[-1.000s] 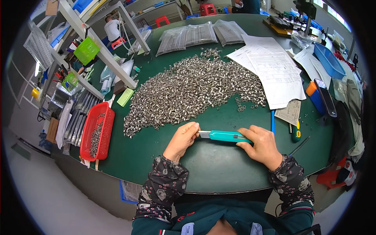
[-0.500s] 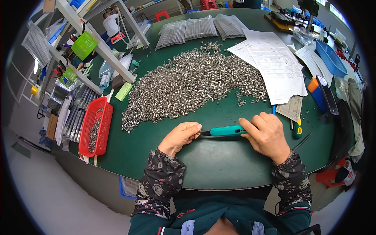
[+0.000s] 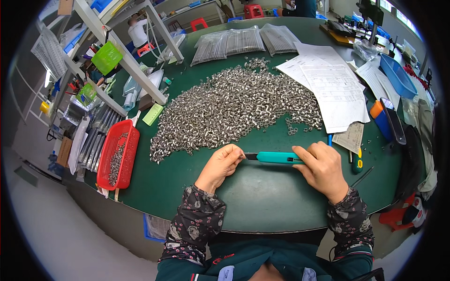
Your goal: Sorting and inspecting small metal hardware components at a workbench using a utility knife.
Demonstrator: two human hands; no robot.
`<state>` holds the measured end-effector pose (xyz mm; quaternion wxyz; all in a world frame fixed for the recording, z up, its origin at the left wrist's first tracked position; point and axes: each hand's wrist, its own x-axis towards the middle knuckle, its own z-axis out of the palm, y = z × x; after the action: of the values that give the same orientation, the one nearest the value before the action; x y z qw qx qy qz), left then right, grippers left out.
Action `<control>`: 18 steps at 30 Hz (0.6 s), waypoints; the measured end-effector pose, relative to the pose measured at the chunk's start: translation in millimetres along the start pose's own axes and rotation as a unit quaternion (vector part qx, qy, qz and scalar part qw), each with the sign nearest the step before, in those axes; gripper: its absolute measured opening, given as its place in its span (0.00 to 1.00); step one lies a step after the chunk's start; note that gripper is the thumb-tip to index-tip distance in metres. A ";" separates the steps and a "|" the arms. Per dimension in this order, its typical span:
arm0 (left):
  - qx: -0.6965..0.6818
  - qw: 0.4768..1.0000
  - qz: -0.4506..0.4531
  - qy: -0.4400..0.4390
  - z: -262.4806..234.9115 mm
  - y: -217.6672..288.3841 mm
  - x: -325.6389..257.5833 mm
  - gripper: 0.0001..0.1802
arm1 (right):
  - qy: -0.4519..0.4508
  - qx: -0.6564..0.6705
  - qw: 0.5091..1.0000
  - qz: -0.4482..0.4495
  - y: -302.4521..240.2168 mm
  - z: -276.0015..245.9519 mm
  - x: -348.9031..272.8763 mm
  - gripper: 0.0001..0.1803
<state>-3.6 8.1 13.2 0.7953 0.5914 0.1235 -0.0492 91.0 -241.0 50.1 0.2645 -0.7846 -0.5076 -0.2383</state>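
In the head view, the right hand (image 3: 323, 169) gripped a teal cutter (image 3: 276, 158) above the table (image 3: 272, 201), its blade (image 3: 251, 156) pointing left. The left hand (image 3: 218, 167) pinched a small part (image 3: 242, 156), mostly hidden, at the blade's tip. Beyond the hands lay a heap (image 3: 234, 110) of metal rings, between a red basket (image 3: 127, 173) on the left and papers (image 3: 330, 96) on the right.

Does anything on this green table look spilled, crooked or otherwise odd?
A little. A few rings straggle at the lower right edge of the pile, and the papers overlap askew, so that side looks untidy. Also, the left hand is right at the blade of the knife, which seems risky.
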 end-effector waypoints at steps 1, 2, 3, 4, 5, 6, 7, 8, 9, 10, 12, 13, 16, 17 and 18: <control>-0.050 0.998 0.022 -0.012 -1.3 -1.5 1.5 0.08 | -0.018 0.017 0.999 0.041 -0.6 -0.3 -3.2 0.18; -0.049 0.998 0.025 -0.014 0.5 -1.4 2.3 0.08 | -0.015 0.015 0.999 0.040 -0.3 1.7 -6.3 0.18; -0.085 0.995 0.041 -0.010 3.1 -1.4 3.5 0.07 | -0.031 0.068 0.995 0.073 0.6 5.1 -9.2 0.17; -0.122 0.991 0.057 -0.004 4.4 -1.5 3.2 0.06 | -0.047 0.123 0.986 0.105 0.4 7.1 -10.7 0.16; -0.133 0.988 0.074 -0.002 3.3 -2.8 3.5 0.05 | -0.095 0.155 0.972 0.150 -2.4 4.5 -9.4 0.15; -0.133 0.988 0.075 -0.003 2.8 -3.3 3.2 0.05 | -0.094 0.154 0.972 0.150 -2.8 6.5 -10.5 0.15; -0.133 0.987 0.086 0.008 2.4 -4.0 3.7 0.05 | -0.098 0.195 0.961 0.169 -2.3 10.4 -12.1 0.15; -0.134 0.986 0.097 0.018 2.2 -4.5 4.4 0.05 | -0.101 0.235 0.948 0.188 -1.5 13.0 -12.9 0.15; -0.134 0.986 0.097 0.017 2.5 -4.5 4.8 0.05 | -0.117 0.252 0.939 0.205 -1.0 13.8 -12.7 0.16; -0.126 0.986 0.102 0.025 3.4 -3.9 4.8 0.06 | -0.116 0.250 0.939 0.206 -0.4 15.0 -13.1 0.16; -0.117 0.987 0.107 0.031 5.0 -4.0 5.8 0.06 | -0.124 0.291 0.922 0.224 0.9 17.4 -14.4 0.16; -0.109 0.987 0.113 0.032 5.7 -4.5 6.1 0.07 | -0.124 0.290 0.922 0.224 1.2 17.7 -14.3 0.16; -0.092 0.988 0.119 0.037 7.2 -4.9 6.1 0.07 | -0.140 0.311 0.908 0.245 0.9 17.0 -13.2 0.16; -0.084 0.989 0.117 0.042 7.4 -5.1 5.8 0.07 | -0.150 0.319 0.901 0.253 0.1 15.7 -11.7 0.16; -0.084 0.989 0.117 0.042 7.2 -5.5 5.5 0.07 | -0.161 0.326 0.894 0.261 -0.2 15.0 -10.7 0.16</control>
<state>1.4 0.0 8.7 0.8363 0.5348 0.0904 0.0800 88.4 -238.2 32.1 0.4730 -0.7863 -0.3690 0.1477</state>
